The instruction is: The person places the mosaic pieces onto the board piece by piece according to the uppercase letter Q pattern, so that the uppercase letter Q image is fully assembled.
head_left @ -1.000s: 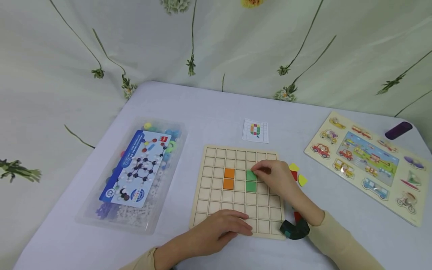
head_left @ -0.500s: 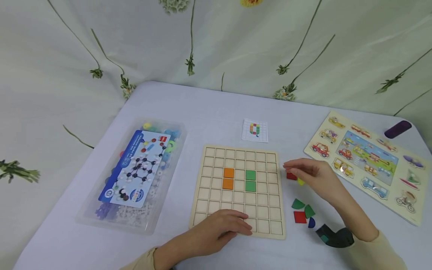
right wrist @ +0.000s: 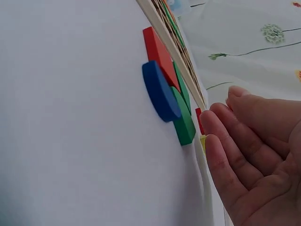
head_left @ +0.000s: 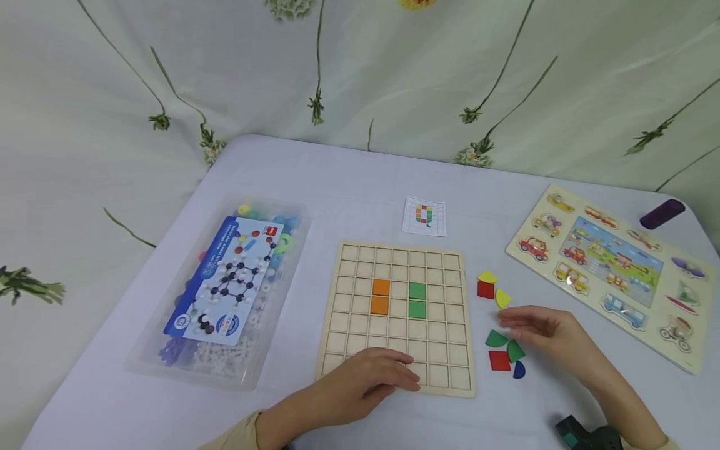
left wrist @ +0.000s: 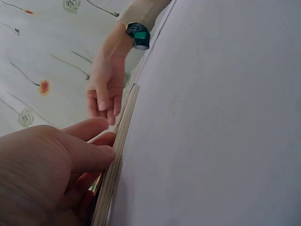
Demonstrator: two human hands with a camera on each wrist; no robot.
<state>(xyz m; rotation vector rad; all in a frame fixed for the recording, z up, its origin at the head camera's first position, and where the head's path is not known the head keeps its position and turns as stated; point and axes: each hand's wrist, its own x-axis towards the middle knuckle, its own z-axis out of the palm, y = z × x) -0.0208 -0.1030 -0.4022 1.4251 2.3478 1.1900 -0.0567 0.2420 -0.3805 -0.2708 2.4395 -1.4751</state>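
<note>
My left hand [head_left: 365,384] rests on the near edge of a wooden grid board [head_left: 339,325], its fingers lying over the rim. Set in the board are two orange square tiles [head_left: 380,287] and two green square tiles [head_left: 417,291]. Off the board's right side, my right hand [head_left: 554,337] hovers with nothing in its fingers. Nearest to it are two green quarter-round pieces [head_left: 515,351], a red square tile [head_left: 499,360] and a blue half-round piece [right wrist: 160,92]. Farther back lie a second red square [head_left: 485,289] and two yellow rounded pieces [head_left: 503,298].
Behind the board lies a small pattern card [head_left: 424,216]. A clear box of molecular model parts [head_left: 255,362] stands at the left. At the right are a wooden vehicle puzzle [head_left: 554,262] and a dark purple cylinder-like object [head_left: 662,214].
My right hand has let go of the upper green square tile on the board. It has moved right past the red and yellow pieces, then nearer me. The left hand stays put.
</note>
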